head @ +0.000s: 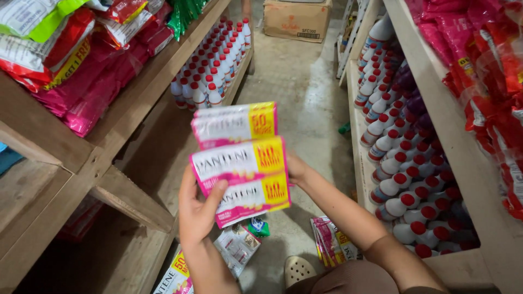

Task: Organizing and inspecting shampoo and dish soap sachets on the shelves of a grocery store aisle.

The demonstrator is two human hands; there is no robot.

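I hold a fanned stack of three pink and white sachet packs (239, 160) with yellow corners in front of me, above the aisle floor. My left hand (197, 209) grips the stack from the lower left, thumb across the front of the lowest pack. My right hand (297, 170) supports the packs from behind on the right, mostly hidden by them. More sachet packs (333, 242) lie on the concrete floor below, along with another pack (175, 275) at the bottom edge.
A wooden shelf unit (117, 117) on the left carries pink and red bags and white red-capped bottles (212, 62). The right shelf (463, 158) holds many similar bottles (406, 163). A cardboard box (297, 19) stands at the aisle's far end. My foot in a pale shoe (298, 268) shows below.
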